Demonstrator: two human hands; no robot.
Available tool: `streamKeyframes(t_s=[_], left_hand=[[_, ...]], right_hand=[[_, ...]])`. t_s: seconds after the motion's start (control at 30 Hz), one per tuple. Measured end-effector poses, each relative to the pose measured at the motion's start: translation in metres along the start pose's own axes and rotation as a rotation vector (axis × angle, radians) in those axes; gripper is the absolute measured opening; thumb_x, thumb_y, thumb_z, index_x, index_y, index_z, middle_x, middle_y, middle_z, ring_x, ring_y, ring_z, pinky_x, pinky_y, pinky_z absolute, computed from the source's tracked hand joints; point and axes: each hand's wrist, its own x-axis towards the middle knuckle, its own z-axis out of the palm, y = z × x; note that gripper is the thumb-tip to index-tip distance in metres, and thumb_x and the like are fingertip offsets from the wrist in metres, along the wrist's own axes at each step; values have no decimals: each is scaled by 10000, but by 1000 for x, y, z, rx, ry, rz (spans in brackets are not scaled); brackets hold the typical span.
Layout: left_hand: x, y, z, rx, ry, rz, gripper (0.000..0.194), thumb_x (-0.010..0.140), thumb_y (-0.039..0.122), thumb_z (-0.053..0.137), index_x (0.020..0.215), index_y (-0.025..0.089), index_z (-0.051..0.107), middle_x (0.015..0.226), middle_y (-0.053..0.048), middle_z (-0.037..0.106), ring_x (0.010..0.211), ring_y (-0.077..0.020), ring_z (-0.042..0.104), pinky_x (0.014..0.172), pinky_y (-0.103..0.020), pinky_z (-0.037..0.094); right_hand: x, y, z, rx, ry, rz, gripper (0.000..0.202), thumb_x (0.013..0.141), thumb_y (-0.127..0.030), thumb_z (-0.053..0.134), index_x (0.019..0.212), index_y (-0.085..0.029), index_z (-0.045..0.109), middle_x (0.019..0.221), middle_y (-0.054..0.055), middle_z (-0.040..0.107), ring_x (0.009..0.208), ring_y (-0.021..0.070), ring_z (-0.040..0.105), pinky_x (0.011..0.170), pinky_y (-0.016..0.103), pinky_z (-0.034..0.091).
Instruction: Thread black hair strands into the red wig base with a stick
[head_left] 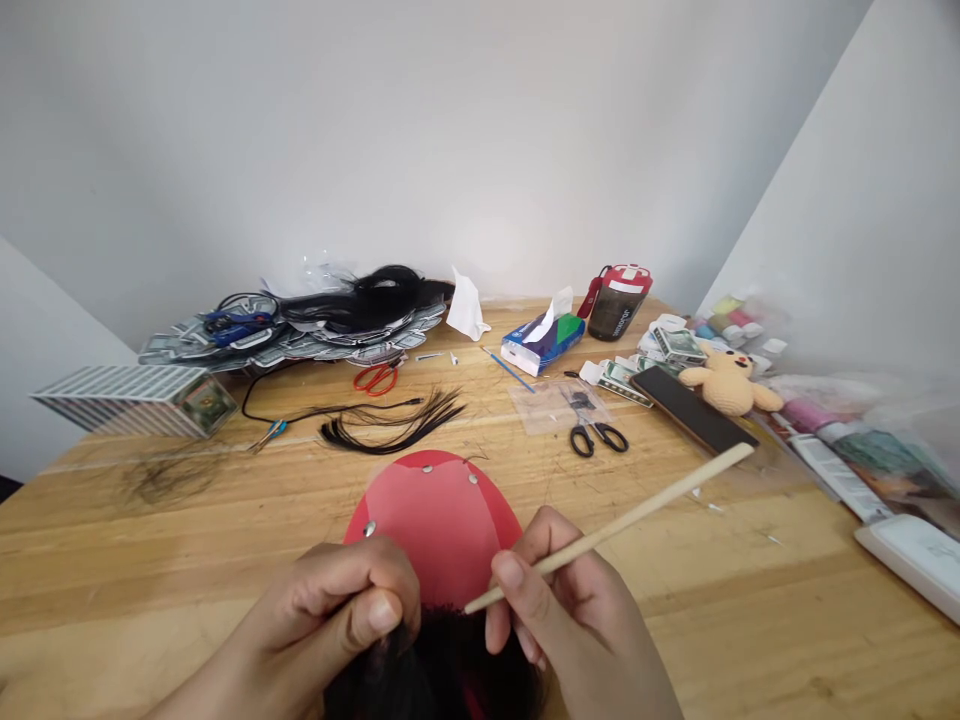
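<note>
1. We see a red dome [442, 520] at the near middle of the wooden table [750, 620]. It is smooth and round, with small silver pins stuck in it. Dark hair [442, 665] covers its near part.
2. Our right hand [570, 610] holds a thin wooden stick [622, 520]. The thumb and fingers are closed tight around it, like holding a pencil.
3. The stick is long and pale. Its long line runs from near left to far right. The near tip points down at the hair on the dome, and the other end sticks up toward the right.
4. Our left hand [337, 600] is curled almost shut. Its thumb and fingers pinch the hair at the near left of the dome.
5. Just past the dome lies a loose bunch of black strands [390, 425]. Black scissors [592, 435] lie far right of the dome, and red scissors [375, 378] lie farther back.
6. At the far side are a tissue box [544, 340], a dark bottle [619, 300] and a heap of black hair on cards [360, 300].
7. A little yellow toy bear [727, 380] and a dark phone [690, 405] sit to the right. A striped box [127, 400] sits far left.
8. Nothing lies between the hands and the dome.
</note>
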Motion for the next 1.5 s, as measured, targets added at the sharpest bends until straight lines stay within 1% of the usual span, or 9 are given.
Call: streamKeyframes(t_s=[0.13,0.33,0.47,0.57,0.73,0.93,1.1,1.23,1.5], left_hand=[[0,-1,0,1,-28,11,471,1057,561,560,740,223,643,661,44,566,572,-99,457,555,-167,412],[-4,-5,-4,-60,-51,0,468,1046,580,570,755,226,665,685,40,598,577,-92,475,587,-152,443],[-4,-5,-5,-171,-106,-74,513,1023,640,561,769,215,697,649,7,643,567,-128,563,611,-215,522],[-2,-4,-4,-162,-53,-104,555,974,693,600,731,203,692,596,-14,625,571,-168,574,588,-262,522],[1,-3,-2,-156,30,-118,567,906,743,655,723,207,684,574,-18,597,600,-194,557,568,-280,480],[3,-3,0,-189,68,-114,569,922,734,639,706,209,671,555,-5,564,558,-177,501,553,-280,456],[1,-4,1,-237,63,-100,537,967,683,623,712,213,669,563,39,509,511,-122,402,574,-244,456],[3,-4,2,-247,73,-93,515,973,660,634,714,216,659,605,51,480,505,-102,321,508,-207,384],[5,-5,2,-183,102,-78,513,964,650,660,693,214,666,617,48,455,548,-113,314,489,-208,309]], right_hand=[[-2,-1,3,-14,18,-2,548,911,-743,673,759,-232,547,601,-15,652,515,115,449,536,242,337],[-9,-4,8,-54,110,-104,527,886,-735,713,755,-227,665,672,-11,658,590,143,500,605,283,372],[-9,-4,8,-39,90,-91,523,881,-727,727,752,-223,670,676,-13,660,599,145,509,610,287,363],[-8,-4,7,-6,87,-70,526,871,-726,739,753,-219,668,672,-10,670,592,141,505,609,286,358],[-7,-5,7,64,108,-35,521,835,-709,792,760,-205,683,669,2,700,571,125,480,588,273,342],[-6,-7,9,112,137,-26,526,812,-695,823,742,-201,657,662,7,719,543,112,448,556,259,331],[-7,-4,8,68,129,-42,504,834,-689,806,744,-211,673,659,-7,709,557,124,484,606,278,385],[-7,-3,8,35,119,-56,498,846,-696,789,752,-217,689,662,-12,706,566,133,504,630,283,406],[-7,-4,9,32,128,-68,514,837,-714,784,741,-224,664,656,-15,705,616,148,588,630,272,405]])
